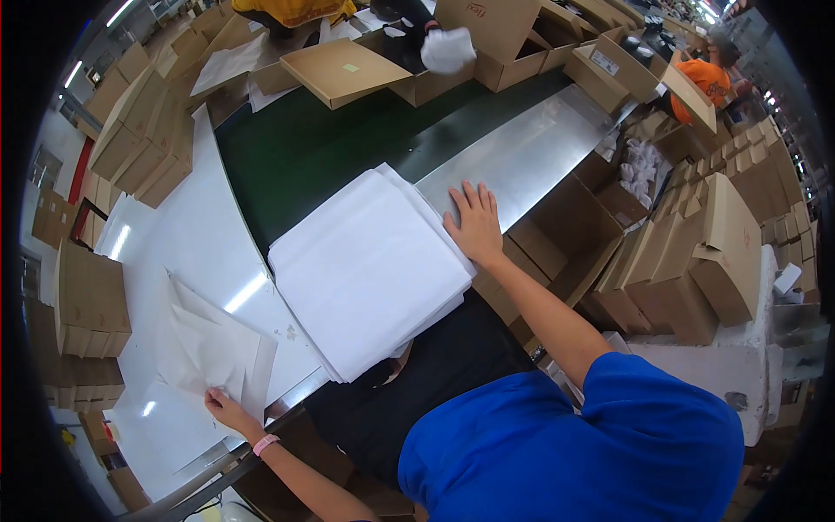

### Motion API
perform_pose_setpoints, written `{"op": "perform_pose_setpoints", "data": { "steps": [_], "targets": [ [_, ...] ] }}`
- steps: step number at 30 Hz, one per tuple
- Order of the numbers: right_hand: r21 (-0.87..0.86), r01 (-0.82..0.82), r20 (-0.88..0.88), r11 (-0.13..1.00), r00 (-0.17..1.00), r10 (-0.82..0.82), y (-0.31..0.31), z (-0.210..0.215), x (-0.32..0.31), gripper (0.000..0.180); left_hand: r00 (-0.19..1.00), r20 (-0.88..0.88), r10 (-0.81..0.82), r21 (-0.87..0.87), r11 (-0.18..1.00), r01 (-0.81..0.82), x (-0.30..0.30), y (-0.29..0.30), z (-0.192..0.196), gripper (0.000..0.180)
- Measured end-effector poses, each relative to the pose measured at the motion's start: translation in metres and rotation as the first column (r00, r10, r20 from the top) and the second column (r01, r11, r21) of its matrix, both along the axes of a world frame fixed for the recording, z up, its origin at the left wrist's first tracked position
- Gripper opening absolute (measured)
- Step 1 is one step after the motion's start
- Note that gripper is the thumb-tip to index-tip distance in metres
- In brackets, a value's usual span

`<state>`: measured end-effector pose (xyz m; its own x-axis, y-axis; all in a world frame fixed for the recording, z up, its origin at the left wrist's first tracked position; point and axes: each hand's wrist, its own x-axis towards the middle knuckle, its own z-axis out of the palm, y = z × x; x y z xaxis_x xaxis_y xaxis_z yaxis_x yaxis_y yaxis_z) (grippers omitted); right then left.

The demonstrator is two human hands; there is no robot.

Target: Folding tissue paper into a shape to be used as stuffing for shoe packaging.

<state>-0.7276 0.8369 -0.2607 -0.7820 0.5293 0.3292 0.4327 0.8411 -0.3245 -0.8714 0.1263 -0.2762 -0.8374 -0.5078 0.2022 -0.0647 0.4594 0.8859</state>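
Note:
A thick stack of white paper sheets [370, 270] lies in front of me, across the near end of the green conveyor belt [304, 148] and its metal edges. My right hand [474, 224] is spread open on the bright metal rail [531, 157], its wrist by the stack's right corner. Off to the left, my left hand [230, 411] pinches the near edge of a thin, creased off-white paper sheet [196, 335]. That sheet lies with other papers on the white metal table [156, 252]. A pink band circles my left wrist.
Brown cartons [143, 139] are stacked at the far left, and more cartons [687, 252] stand at the right. An open box [565, 235] sits below the rail. Ahead, a person with a white glove [448, 50] works over an open carton [348, 70].

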Motion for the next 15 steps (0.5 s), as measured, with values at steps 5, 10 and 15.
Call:
{"op": "perform_pose_setpoints", "data": {
  "steps": [5, 10, 15],
  "targets": [
    [0.014, 0.005, 0.001, 1.0, 1.0, -0.005, 0.003, -0.003, 0.003, 0.062, 0.996, -0.028, 0.089, -0.085, 0.992, -0.091, 0.009, 0.017, -0.002, 0.032],
    [0.033, -0.008, -0.043, 0.999, 0.999, 0.009, -0.002, -0.001, -0.001, 0.062, 0.984, 0.05, -0.171, -0.629, 0.76, 0.164, 0.007, 0.016, 0.009, 0.038],
    [0.049, 0.006, -0.033, 0.999, 0.999, -0.004, 0.005, -0.004, 0.004, 0.062, 0.981, 0.048, -0.188, -0.61, 0.772, 0.178, 0.015, 0.051, 0.01, 0.027]
  ]
}}
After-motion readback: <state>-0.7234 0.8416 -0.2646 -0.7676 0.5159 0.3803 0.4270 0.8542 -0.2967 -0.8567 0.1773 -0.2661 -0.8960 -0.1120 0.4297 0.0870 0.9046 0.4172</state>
